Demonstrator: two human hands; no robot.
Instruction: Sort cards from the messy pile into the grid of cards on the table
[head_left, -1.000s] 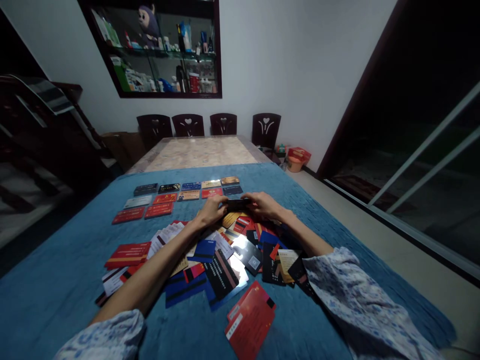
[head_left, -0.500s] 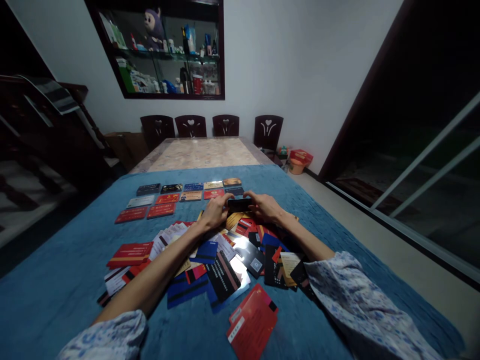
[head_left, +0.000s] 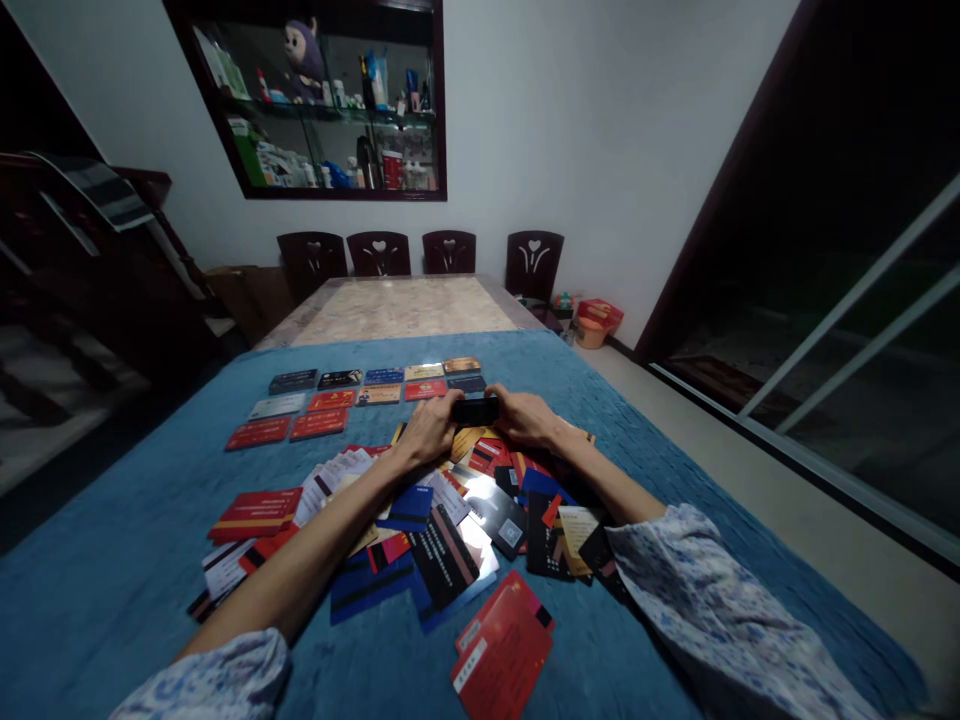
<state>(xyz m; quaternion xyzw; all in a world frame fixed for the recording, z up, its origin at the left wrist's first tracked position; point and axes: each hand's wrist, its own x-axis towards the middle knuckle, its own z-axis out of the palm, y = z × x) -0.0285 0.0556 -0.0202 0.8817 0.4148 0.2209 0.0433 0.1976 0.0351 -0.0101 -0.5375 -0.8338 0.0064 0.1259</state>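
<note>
A dark stack of cards is held between both hands above the far edge of a loose card pile. My left hand grips its left end, thumb and fingers closed. On the right end, my right hand is closed in the same way. Beneath my hands and forearms spreads the loose pile of cards in red, blue, black, white and gold. Just beyond my left hand stand small stacks in rows, among them a dark blue stack and a red stack.
A blue cloth covers the near part of the table. Two red cards lie by the near edge, and more red cards at the left of the pile. Several chairs stand at the far end.
The dark stack has tilted slightly between my hands, showing less of its top face. Both hands stay in nearly the same place; the whole view has shifted a little.
</note>
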